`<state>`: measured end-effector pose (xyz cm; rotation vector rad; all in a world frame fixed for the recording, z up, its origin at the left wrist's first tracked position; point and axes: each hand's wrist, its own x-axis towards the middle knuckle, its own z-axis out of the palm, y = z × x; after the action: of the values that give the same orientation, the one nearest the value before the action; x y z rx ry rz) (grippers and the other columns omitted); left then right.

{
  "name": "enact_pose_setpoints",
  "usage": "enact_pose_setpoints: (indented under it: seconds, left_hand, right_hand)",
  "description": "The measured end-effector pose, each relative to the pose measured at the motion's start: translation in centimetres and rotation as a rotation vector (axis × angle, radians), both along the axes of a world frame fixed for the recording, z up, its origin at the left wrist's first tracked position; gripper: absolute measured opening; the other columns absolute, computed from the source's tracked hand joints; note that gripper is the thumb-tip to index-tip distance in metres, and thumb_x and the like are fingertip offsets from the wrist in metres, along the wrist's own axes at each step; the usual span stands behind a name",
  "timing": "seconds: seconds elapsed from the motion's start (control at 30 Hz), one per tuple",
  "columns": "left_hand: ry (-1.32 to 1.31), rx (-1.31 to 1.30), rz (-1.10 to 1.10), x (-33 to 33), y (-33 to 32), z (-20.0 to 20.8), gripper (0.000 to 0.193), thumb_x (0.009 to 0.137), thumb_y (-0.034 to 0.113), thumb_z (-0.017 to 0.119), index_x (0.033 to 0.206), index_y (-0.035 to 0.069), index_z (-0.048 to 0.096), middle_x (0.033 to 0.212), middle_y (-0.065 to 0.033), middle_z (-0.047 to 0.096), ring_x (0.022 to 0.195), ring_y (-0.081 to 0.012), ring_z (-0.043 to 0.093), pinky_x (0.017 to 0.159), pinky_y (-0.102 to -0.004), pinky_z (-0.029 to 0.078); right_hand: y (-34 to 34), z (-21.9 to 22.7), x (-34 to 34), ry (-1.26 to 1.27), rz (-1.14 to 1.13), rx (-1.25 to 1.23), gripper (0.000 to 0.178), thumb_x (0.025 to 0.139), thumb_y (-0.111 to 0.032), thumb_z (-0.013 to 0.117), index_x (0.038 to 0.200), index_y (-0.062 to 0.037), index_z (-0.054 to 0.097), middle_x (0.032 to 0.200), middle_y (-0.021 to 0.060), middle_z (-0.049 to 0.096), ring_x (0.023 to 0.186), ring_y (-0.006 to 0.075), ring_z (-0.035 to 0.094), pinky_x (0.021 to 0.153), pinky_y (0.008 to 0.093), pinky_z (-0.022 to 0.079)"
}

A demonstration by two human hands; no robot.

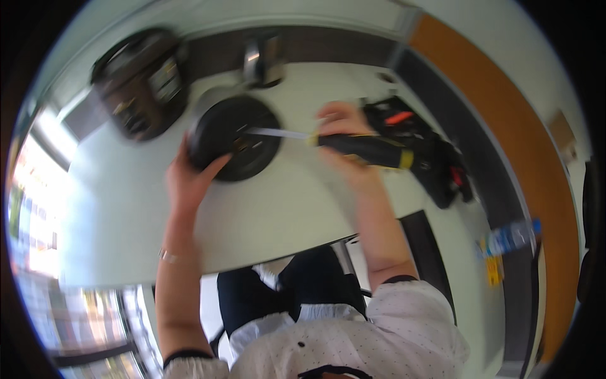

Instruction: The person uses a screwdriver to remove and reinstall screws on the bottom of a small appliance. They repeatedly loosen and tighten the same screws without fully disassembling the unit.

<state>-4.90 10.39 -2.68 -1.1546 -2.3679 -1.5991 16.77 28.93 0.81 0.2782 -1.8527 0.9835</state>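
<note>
My left hand (189, 180) grips the lower left edge of a round black disc-shaped base (255, 114), its thumb lying across the face. Behind the disc's upper left edge shows a pale, rounded part, too blurred to make out. In my right hand (341, 117) is a screwdriver (372, 150) with a thick black and yellow handle. Its metal shaft points left, and the tip lies over the middle of the disc, near a small brass-coloured detail. Whether the tip touches the disc I cannot tell.
A dark pressure-cooker-like appliance (142, 88) stands at the far left, and a shiny metal kettle-like vessel (263, 60) at the back. Right of my right hand lies a black tool case (435, 167) with red items. Further right are a clear bottle (510, 240) and a yellow packet (493, 270).
</note>
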Motion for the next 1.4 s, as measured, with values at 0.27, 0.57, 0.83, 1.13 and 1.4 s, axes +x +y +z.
enact_pose_setpoints:
  seconds: [0.27,0.57,0.83,1.13,1.4]
  left_hand:
    - [-0.042,0.108,-0.086,-1.2,0.0,-1.2,0.078,0.069,0.019,0.080,0.135,-0.001,0.044,0.116,-0.0173,0.062,0.101,-0.0224,0.063,0.086,-0.0318,0.048]
    - [-0.020,0.068,-0.094,-0.4,0.5,-0.6,0.081,0.069,0.022,0.080,0.136,-0.001,0.043,0.116,-0.0182,0.062,0.104,-0.0239,0.062,0.088,-0.0344,0.048]
    - [-0.073,0.045,-0.109,-0.9,0.1,-0.7,0.078,0.071,0.027,0.079,0.133,-0.004,0.045,0.100,-0.0145,0.068,0.091,-0.0166,0.065,0.080,-0.0289,0.050]
    - [0.102,-0.187,0.095,0.0,-1.5,1.9,0.078,0.068,0.043,0.076,0.131,0.005,0.052,0.084,-0.0109,0.065,0.077,-0.0220,0.062,0.074,-0.0318,0.049]
    - [0.274,-0.072,0.128,-0.5,-1.1,0.9,0.071,0.070,0.043,0.075,0.125,0.004,0.057,0.094,-0.0127,0.061,0.093,-0.0267,0.056,0.084,-0.0364,0.045]
  right_hand:
    - [-0.8,1.0,0.5,-0.137,0.246,-0.460,0.022,0.076,-0.006,0.073,0.095,-0.0061,0.062,0.093,0.0036,0.059,0.084,0.0118,0.058,0.071,0.0248,0.046]
    - [1.2,-0.2,0.0,-0.011,0.196,-0.351,0.022,0.074,-0.006,0.076,0.092,-0.0045,0.064,0.093,0.0048,0.063,0.086,0.0121,0.059,0.073,0.0253,0.047]
    - [1.0,-0.5,-0.1,-0.097,0.151,-0.516,0.028,0.071,-0.003,0.074,0.097,-0.0039,0.066,0.092,0.0065,0.065,0.074,0.0119,0.062,0.059,0.0228,0.049]
    - [0.8,0.0,-0.1,-0.010,0.269,-0.438,0.035,0.072,0.008,0.067,0.105,-0.0006,0.061,0.096,0.0189,0.064,0.064,0.0147,0.059,0.049,0.0217,0.044]
    - [1.3,0.5,0.1,-0.089,0.323,-0.250,0.026,0.071,0.007,0.071,0.093,-0.0021,0.063,0.102,0.0229,0.060,0.063,0.0144,0.056,0.052,0.0223,0.045]
